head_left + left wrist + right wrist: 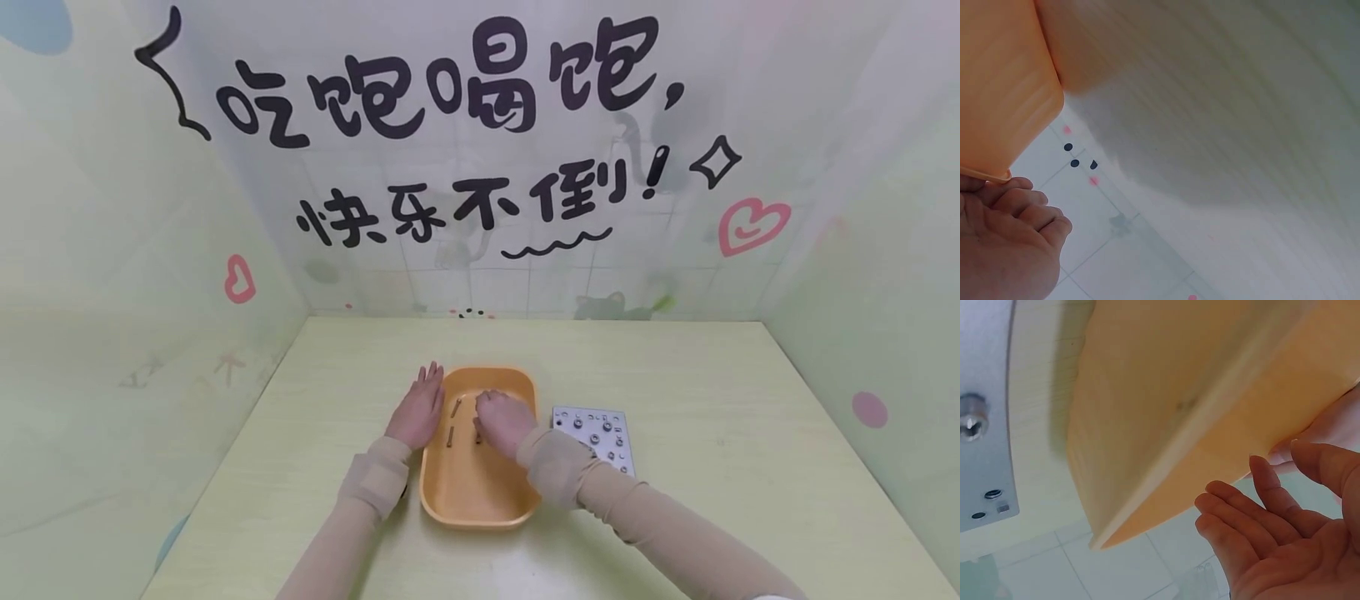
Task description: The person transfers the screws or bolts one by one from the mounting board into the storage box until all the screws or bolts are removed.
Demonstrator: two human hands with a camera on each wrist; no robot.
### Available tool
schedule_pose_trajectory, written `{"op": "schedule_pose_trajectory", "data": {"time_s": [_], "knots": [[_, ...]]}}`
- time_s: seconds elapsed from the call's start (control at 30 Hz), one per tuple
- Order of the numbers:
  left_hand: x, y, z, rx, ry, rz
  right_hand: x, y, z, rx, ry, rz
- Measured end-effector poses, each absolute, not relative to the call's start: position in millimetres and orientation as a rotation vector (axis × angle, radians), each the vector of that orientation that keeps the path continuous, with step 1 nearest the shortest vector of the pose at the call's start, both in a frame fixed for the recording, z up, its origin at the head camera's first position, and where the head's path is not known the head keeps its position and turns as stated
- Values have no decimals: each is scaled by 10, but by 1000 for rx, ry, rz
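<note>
An orange plastic tray [480, 510] sits on the table. Along its left rim lies my left hand [417, 413], fingers extended in the head view; the left wrist view shows the fingertips touching the rim. Over the tray's inside is my right hand [504, 423]. In the right wrist view its thumb and index fingertips are apart, and no object shows between them. Two bolts, an upper bolt [456, 407] and a lower bolt [450, 437], lie on the tray's floor at left. Another small metal piece [477, 439] shows just below my right fingers, partly hidden.
Right of the tray lies a silver metal plate [581, 414] with holes and several socket-head screws in it; my right forearm covers its lower left part. White walls with printed lettering enclose the pale wooden table [712, 400] at the back and sides.
</note>
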State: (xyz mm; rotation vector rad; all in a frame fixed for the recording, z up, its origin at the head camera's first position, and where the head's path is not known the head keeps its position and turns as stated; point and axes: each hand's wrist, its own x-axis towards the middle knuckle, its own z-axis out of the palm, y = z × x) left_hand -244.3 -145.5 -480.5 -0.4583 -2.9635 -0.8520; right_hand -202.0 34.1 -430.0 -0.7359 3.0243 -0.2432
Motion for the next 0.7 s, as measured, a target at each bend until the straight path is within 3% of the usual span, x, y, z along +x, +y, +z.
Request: {"op": "schedule_pose_trajectory", "data": {"time_s": [0.7], "knots": [[-2417,-1456,-4787,-466,-2973,-877,-2111,963,-4267,-529,3179,-461]]}}
